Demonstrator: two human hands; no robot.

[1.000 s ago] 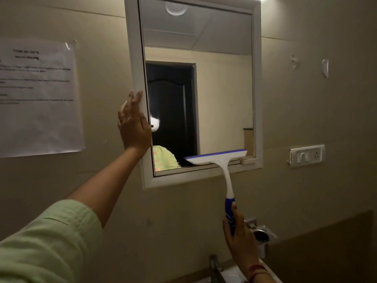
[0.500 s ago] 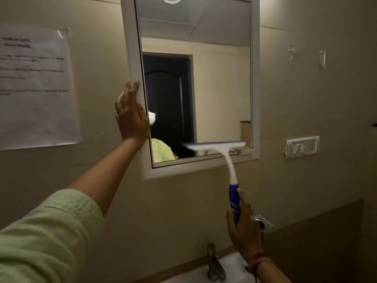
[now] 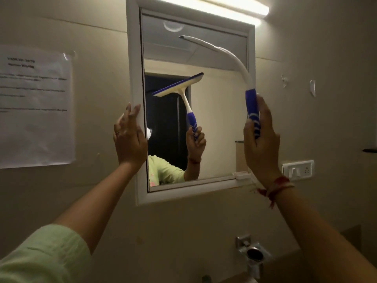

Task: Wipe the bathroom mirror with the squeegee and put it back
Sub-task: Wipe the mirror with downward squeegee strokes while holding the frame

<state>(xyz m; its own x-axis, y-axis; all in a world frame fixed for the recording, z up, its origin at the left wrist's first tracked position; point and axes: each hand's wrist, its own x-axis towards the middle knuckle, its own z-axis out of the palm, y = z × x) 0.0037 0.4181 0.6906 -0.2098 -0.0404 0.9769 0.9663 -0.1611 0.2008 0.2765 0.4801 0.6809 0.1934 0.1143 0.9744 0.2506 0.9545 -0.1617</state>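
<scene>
A white-framed mirror (image 3: 220, 111) hangs on the beige wall. My right hand (image 3: 261, 144) grips the blue handle of a white squeegee (image 3: 234, 60), held up in front of the mirror's right side. Its blade reaches up and left to the top of the glass; I cannot tell if it touches. The glass reflects the squeegee and the hand. My left hand (image 3: 129, 137) rests flat on the mirror's left frame edge, fingers spread, holding nothing.
A lit tube light (image 3: 214, 5) runs above the mirror. A printed paper sheet (image 3: 34, 107) is taped to the wall at left. A switch plate (image 3: 297, 169) sits right of the mirror. A metal holder (image 3: 254, 254) is fixed to the wall below.
My right hand has lifted the squeegee from the mirror's bottom edge to its upper part. The left hand stays on the frame. The view tilted upward, showing the light.
</scene>
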